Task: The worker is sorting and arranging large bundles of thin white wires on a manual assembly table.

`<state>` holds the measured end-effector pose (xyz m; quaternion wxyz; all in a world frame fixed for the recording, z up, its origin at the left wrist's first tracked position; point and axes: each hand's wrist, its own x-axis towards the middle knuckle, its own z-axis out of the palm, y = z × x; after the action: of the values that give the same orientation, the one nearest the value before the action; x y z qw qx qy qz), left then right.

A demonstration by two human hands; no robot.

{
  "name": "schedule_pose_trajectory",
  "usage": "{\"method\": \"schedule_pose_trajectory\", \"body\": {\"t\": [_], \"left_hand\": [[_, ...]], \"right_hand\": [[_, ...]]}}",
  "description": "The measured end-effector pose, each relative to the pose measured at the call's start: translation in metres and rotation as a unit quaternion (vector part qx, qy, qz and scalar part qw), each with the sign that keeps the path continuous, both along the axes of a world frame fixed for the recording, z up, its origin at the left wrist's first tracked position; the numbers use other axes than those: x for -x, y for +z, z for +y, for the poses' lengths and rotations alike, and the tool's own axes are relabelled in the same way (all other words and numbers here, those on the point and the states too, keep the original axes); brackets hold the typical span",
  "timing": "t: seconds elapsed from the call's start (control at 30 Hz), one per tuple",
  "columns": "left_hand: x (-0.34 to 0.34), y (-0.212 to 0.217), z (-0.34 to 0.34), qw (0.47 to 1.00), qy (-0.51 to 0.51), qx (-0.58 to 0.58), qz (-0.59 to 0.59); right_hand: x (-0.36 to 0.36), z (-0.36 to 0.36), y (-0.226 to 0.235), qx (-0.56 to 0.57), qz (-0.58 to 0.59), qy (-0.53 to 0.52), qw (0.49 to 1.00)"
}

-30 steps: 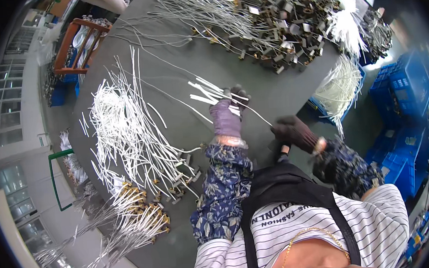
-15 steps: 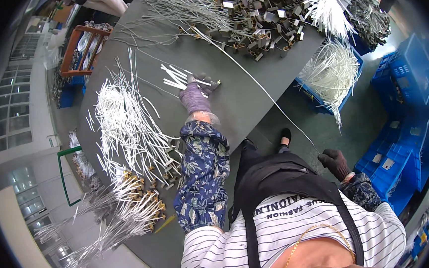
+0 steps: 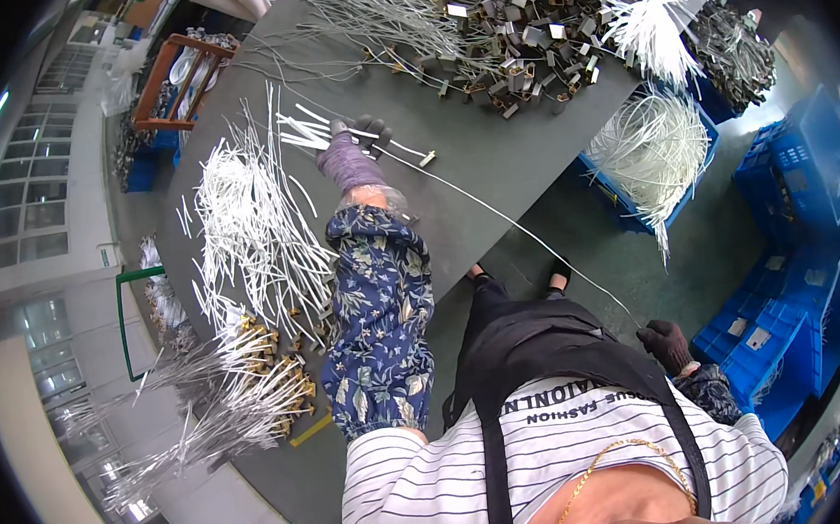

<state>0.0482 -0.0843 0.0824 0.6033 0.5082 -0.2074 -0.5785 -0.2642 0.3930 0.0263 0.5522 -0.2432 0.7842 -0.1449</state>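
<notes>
Currently, left hand [image 3: 348, 152]: grips white tubes [image 3: 303, 132].
Right hand [image 3: 666, 346]: grips wire [image 3: 515, 223].
Between hands: pulling step, I judge; steady grip next.

On our table [image 3: 494, 140], tubes [image 3: 241, 216] lie left, cables [image 3: 511, 36] behind and right; beyond its right edge, a crate [image 3: 615, 188] holds strands [image 3: 650, 139].

A dark grey table [image 3: 520, 153] bore a heap of metal-ended wires [image 3: 512, 46] at the top, a pile of white strands [image 3: 241, 211] left of centre, and brass-ended wires [image 3: 274, 399] lower left.
</notes>
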Motion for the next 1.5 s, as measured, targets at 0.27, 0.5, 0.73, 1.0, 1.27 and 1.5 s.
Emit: {"method": "schedule_pose_trajectory", "body": {"t": [0.27, 0.5, 0.73, 1.0, 1.27, 1.5], "left_hand": [[-0.018, 0.0, -0.008, 0.996, 0.045, -0.054, 0.054], [-0.012, 0.019, -0.002, 0.997, 0.053, -0.053, -0.033], [0.065, -0.011, 0.134, 0.918, -0.353, -0.031, -0.177], [0.01, -0.031, 0.084, 0.979, -0.177, -0.025, -0.094], [-0.049, -0.066, 0.057, 0.865, -0.251, -0.079, -0.427], [-0.064, -0.056, 0.03, 0.943, -0.269, -0.138, -0.137]], "right_hand": [[-0.004, 0.005, -0.017, 0.011, -0.03, -0.011, 0.999], [-0.007, -0.007, -0.009, 0.035, -0.028, 0.023, 0.999], [-0.041, -0.104, 0.011, 0.074, -0.052, 0.036, 0.995], [-0.076, -0.199, 0.023, 0.174, -0.088, 0.101, 0.976], [-0.169, -0.346, 0.054, 0.314, -0.019, 0.21, 0.926], [-0.147, -0.498, -0.013, 0.223, 0.415, 0.272, 0.839]]}}
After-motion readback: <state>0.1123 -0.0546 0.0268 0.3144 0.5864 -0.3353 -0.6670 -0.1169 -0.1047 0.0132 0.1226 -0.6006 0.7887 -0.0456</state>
